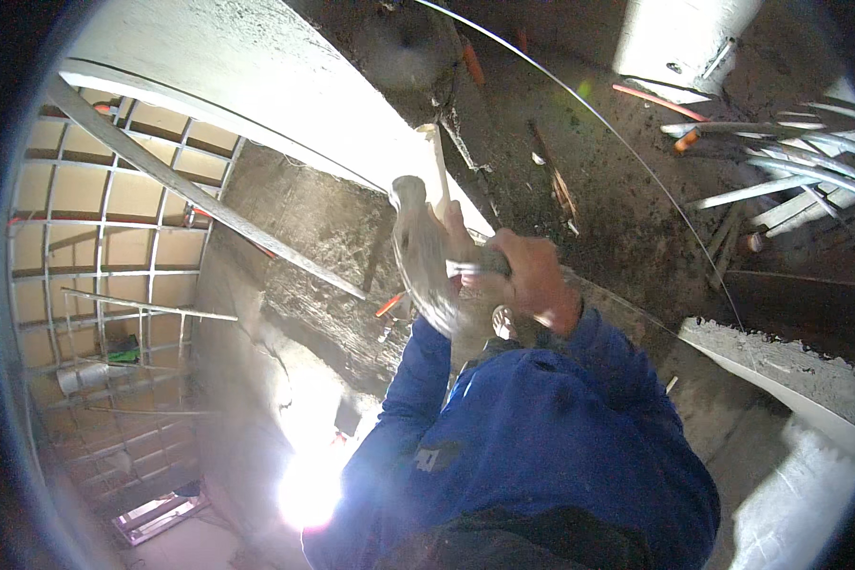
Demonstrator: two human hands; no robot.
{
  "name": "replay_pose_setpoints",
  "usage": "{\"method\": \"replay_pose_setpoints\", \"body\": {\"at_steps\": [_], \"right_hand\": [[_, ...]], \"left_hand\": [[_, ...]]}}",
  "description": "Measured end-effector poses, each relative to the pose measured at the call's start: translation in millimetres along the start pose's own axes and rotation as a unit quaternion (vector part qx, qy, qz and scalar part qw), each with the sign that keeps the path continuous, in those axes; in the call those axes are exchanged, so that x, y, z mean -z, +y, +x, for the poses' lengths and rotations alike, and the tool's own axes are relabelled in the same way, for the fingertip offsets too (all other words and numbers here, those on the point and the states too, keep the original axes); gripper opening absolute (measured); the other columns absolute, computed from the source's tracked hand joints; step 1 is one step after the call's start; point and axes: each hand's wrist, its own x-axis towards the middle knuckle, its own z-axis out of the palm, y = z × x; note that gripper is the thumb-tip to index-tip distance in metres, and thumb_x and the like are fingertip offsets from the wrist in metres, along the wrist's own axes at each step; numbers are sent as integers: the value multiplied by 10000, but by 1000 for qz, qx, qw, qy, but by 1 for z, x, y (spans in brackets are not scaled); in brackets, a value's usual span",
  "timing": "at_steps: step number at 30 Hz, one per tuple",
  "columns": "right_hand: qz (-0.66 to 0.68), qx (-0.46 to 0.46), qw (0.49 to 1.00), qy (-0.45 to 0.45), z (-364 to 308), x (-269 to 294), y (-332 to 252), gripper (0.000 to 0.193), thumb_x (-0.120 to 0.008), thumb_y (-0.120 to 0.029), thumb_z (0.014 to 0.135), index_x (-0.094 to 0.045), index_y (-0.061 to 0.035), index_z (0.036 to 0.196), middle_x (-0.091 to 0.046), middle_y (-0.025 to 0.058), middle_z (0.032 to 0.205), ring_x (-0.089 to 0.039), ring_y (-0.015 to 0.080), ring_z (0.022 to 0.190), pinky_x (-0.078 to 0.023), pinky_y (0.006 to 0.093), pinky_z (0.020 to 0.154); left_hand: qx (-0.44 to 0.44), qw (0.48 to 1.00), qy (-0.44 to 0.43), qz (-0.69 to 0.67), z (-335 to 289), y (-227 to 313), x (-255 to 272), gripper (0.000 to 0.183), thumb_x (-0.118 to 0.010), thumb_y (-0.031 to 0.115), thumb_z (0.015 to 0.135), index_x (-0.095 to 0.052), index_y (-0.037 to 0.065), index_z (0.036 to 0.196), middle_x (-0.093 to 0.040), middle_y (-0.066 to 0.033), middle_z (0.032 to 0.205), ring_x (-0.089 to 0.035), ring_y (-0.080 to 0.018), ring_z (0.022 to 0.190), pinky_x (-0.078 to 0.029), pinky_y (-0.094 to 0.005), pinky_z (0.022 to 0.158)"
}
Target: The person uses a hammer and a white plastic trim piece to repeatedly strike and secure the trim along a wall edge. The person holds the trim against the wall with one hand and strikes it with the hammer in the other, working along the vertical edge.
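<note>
My right hand (pixel 539 277) is closed around the dark handle of a hammer (pixel 420 249), whose long, curved grey head is smeared by motion. Just beyond the hammer, my left hand (pixel 456 228) is mostly hidden by it. Its visible fingers are wrapped round the lower part of a pale, wood-coloured stick (pixel 433 161). The stick's upper end lies over the edge of a brightly lit white beam or ledge (pixel 285 90). Whether the hammer touches the stick cannot be made out. Both arms wear blue sleeves.
A grey metal pole (pixel 209 204) slants across the left, before a metal grid (pixel 104 218). Metal bars and tubes (pixel 798 157) lie at the upper right. A thin pale cable (pixel 627 152) curves across dark, rough ground. Below left glares a bright lamp (pixel 309 492).
</note>
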Motion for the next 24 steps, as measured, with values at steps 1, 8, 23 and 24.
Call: {"method": "replay_pose_setpoints", "body": {"at_steps": [1, 8, 23, 24], "right_hand": [[39, 68, 997, -24, -3, 2, -2, 537, -730, -595, 741, -579, -98, 875, -646, 153, 757, -662, 371, 690, -511, 457, 588], [-110, -96, 989, -4, 33, 4, 27, 496, -656, -514, 848, -580, -25, 880, -606, 202, 688, -644, 406, 666, -498, 455, 597], [-12, 159, 986, 42, 6, 31, -32, 597, -838, -532, 591, -532, -94, 856, -566, 79, 687, -623, 274, 608, -475, 382, 520], [0, 153, 988, 36, 4, 32, -33, 588, -838, -526, 598, -532, -94, 855, -566, 81, 687, -622, 279, 610, -474, 385, 521]], "left_hand": [[-63, 956, 11, 285, 2, 2, -9, 448, -542, 342, 972, -531, -25, 1230, -612, -208, 1022, -621, -295, 844, -482, -437, 769], [-461, 710, -118, 518, 19, -13, 2, 384, -575, 294, 921, -573, 1, 1169, -605, -167, 1032, -605, -305, 905, -482, -424, 776], [-156, 900, -30, 407, -8, 10, -22, 423, -574, 284, 950, -495, 19, 1269, -603, -169, 1143, -591, -259, 1037, -471, -409, 873], [-139, 909, -14, 392, -2, 11, -26, 423, -577, 290, 952, -491, 18, 1265, -610, -165, 1126, -596, -252, 1021, -477, -399, 860]]}}
